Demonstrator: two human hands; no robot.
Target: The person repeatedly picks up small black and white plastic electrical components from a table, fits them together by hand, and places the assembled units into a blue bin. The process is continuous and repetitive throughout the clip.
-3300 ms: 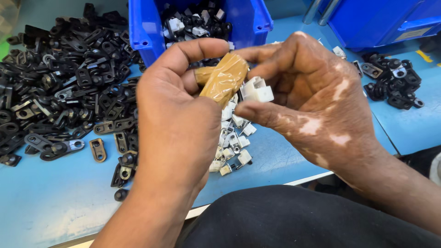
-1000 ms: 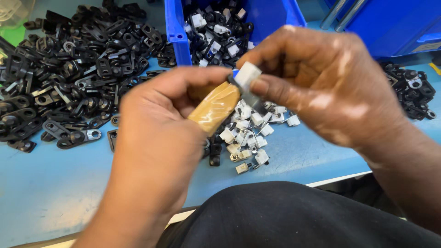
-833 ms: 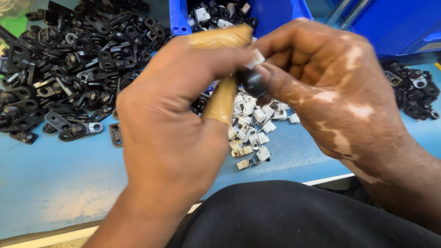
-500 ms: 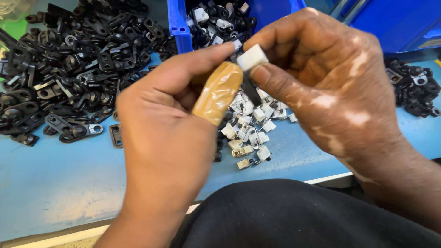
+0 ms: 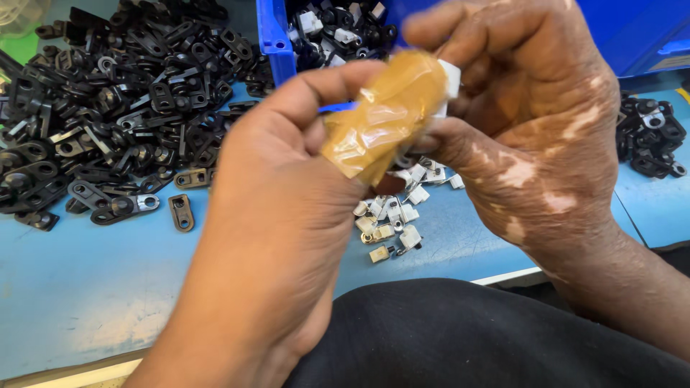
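Note:
My left hand [image 5: 280, 215] is raised over the blue table, its thumb wrapped in tan tape [image 5: 381, 115]. That taped thumb presses against a small white plastic clip [image 5: 447, 80] pinched in my right hand [image 5: 532, 129]. Both hands meet at this clip, which is mostly hidden behind the fingers. Below them lies a small heap of white clips [image 5: 395, 219] on the table.
A large pile of black plastic clamps [image 5: 108, 115] covers the table's left side. A blue bin [image 5: 323, 32] with mixed black and white parts stands at the back. More black parts [image 5: 650, 136] lie at the right. Another blue bin [image 5: 647, 36] is behind them.
Both hands have come closer to the camera and shifted right. The white clip has gone from the fingertips' top to behind the taped thumb, still pinched between the two hands.

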